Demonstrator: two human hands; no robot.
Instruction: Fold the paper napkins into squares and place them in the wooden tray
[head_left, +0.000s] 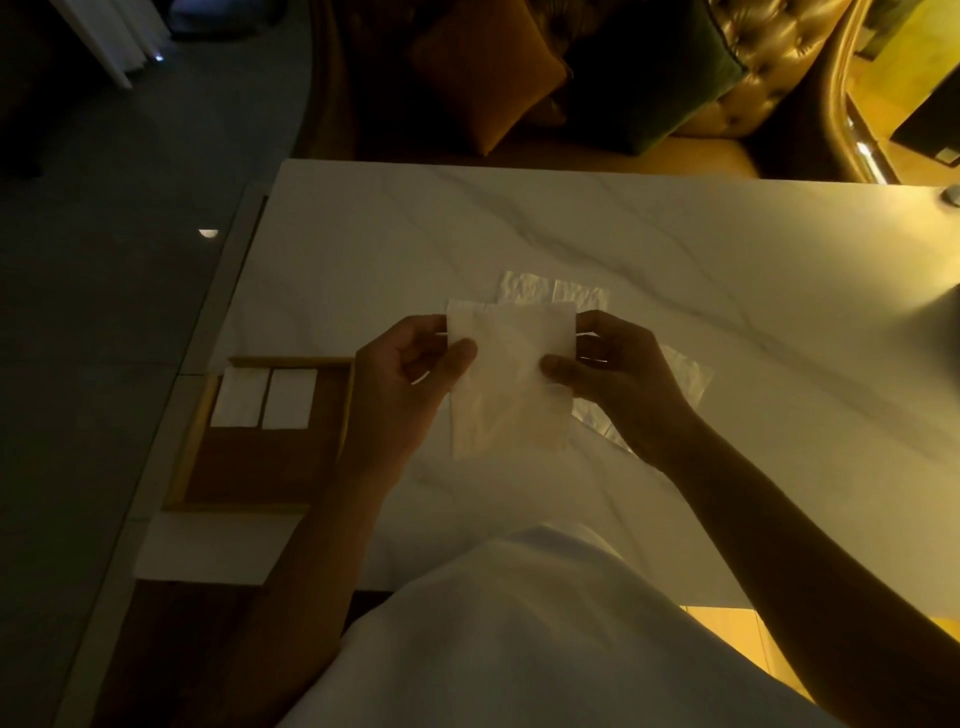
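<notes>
A white paper napkin (511, 379) hangs in the air above the table, held at its upper part by both hands. My left hand (405, 379) pinches its left edge between thumb and fingers. My right hand (618, 374) pinches its right edge the same way. The napkin's lower half droops loosely. To the left lies the wooden tray (260, 467), with two folded white napkins (265, 397) side by side at its far end. Thin clear plastic wrapping (550, 291) lies flat on the table behind and under my hands.
The white marble table (675, 249) stretches to the right and away. Its left edge runs just beside the tray, with dark floor beyond. A sofa with an orange cushion (483, 73) stands behind the table. My white garment (519, 649) fills the foreground.
</notes>
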